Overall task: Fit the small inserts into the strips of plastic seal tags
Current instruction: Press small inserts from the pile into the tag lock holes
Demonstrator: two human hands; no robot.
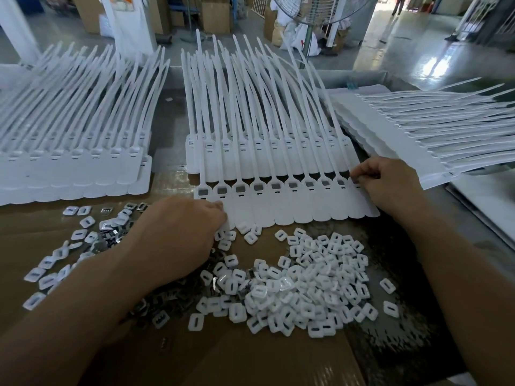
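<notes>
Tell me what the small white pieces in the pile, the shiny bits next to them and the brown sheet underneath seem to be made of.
White inserts: moulded plastic, smooth and slightly glossy, all the same slotted shape.
Shiny bits: probably thin stamped metal, judging by their mirror-like glints.
Brown sheet: looks like cardboard, matte brown with a visible flap edge.

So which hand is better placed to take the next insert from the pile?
Probably the left hand: it lies right beside loose pieces at the edge of the pile. The right hand is busy, pinching the far right end of the strip.
</notes>
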